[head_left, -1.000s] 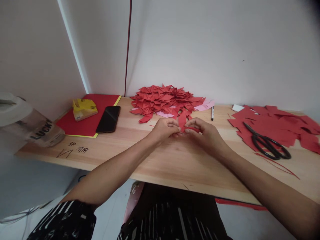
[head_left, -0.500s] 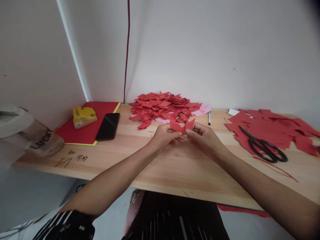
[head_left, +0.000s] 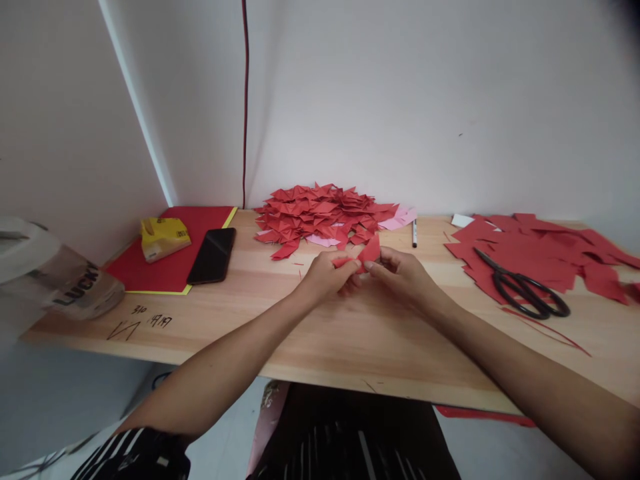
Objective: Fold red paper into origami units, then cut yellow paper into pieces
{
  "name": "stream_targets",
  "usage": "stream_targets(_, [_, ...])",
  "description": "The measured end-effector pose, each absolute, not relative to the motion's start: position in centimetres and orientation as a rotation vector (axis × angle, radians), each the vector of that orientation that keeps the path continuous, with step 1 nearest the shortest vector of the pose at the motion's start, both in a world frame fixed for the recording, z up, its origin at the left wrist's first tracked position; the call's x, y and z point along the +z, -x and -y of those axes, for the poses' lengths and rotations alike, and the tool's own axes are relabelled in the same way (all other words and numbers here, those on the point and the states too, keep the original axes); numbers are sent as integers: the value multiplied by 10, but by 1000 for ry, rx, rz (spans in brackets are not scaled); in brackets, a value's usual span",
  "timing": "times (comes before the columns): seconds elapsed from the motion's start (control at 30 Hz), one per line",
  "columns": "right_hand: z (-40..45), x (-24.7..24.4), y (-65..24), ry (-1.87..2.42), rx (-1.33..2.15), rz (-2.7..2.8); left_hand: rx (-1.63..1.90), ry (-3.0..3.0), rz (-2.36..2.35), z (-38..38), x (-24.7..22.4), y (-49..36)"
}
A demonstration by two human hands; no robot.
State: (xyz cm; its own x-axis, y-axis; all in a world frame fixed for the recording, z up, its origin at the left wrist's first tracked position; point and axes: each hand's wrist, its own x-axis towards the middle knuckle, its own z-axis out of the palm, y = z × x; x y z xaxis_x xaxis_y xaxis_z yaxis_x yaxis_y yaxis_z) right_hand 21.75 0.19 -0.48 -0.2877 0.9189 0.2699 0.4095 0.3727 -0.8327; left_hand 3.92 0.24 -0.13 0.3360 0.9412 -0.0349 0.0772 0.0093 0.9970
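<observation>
Now raising one point of folded red paper (head_left: 371, 249), against two in the earlier frame. Holding it pinched, fingers closed, between left hand (head_left: 323, 275) and right hand (head_left: 406, 270), over tabletop (head_left: 350, 347). Slanting lengthwise from left thumb up toward right fingers, lying about equally near both.

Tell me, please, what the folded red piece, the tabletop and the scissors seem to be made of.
The folded red piece looks like matte paper or thin card: flat faces, sharp point. The tabletop seems smooth wood or wood-look laminate, given its streaky grain. The scissors have slim, pointed, likely metal blades; their faintly shiny black handles may be plastic.
</observation>
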Motion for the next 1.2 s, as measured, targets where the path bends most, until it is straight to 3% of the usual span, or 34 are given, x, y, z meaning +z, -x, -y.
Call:
stream_targets(0.47, [1,-1,-218,1083,1175,1661,1011,-1533,-1066,-1,-2,-35])
stream_targets(0.87, [1,1,-217,1097,1198,1646,1060,-1635,-1074,2,-2,-36])
stream_targets(1.2, [-2,-3,-220,1028,1241,1617,1108,-1357,-957,-4,-1,-34])
